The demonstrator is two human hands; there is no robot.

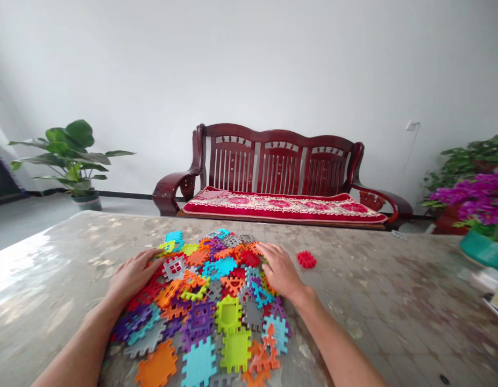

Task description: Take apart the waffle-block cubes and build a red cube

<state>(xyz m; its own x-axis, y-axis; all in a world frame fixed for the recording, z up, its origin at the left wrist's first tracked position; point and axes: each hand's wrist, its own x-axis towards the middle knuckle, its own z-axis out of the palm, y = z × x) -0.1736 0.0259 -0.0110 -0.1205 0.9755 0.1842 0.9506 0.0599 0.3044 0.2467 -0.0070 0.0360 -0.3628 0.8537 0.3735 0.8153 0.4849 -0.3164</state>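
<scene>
A wide heap of flat interlocking plastic pieces in orange, purple, red, grey, lime and light blue lies on the table (354, 301). My left hand (136, 273) rests against the heap's left edge, palm down, beside a grey window-shaped piece (175, 267). On the right edge lies my right hand (280, 269), its fingers spread over the pieces near a dark red one (250, 258). Neither hand has a piece gripped in it. Nearest the camera are a light blue piece (199, 363), a lime piece (236, 349) and an orange piece (156, 365).
A red piece (306, 259) lies apart, right of my right hand. Purple flowers (477, 196) in a teal pot (485, 250) stand at the table's right end. Beyond the table are a wooden bench (279, 161) and a potted plant (77, 156).
</scene>
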